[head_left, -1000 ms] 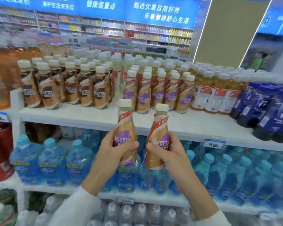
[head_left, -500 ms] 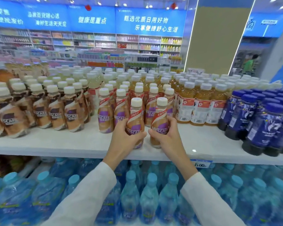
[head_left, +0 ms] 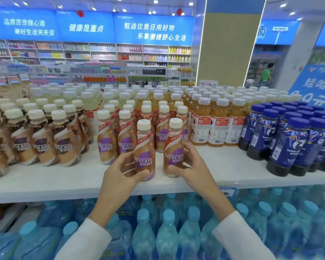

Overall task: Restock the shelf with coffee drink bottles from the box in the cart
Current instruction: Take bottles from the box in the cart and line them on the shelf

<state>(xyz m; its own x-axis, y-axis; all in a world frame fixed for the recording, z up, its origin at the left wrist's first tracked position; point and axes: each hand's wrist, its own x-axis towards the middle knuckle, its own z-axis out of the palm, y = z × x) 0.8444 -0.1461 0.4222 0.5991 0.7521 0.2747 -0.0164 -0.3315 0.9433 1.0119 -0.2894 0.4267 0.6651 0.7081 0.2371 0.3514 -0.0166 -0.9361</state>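
Fingers of your left hand (head_left: 120,174) clamp the left bottle (head_left: 144,147), right hand (head_left: 194,166) the right bottle (head_left: 174,145), upright near the bare shelf (head_left: 45,182) edge.

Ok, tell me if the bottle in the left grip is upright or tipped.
Upright: the bottle stands cap up, base on the shelf, with the left grip round its lower half.

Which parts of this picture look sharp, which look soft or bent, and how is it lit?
Head view: held coffee bottles, left hand and right hand sharp; far wall shelves soft; white shelf bows, wide-angle distortion; ceiling spotlights light evenly.
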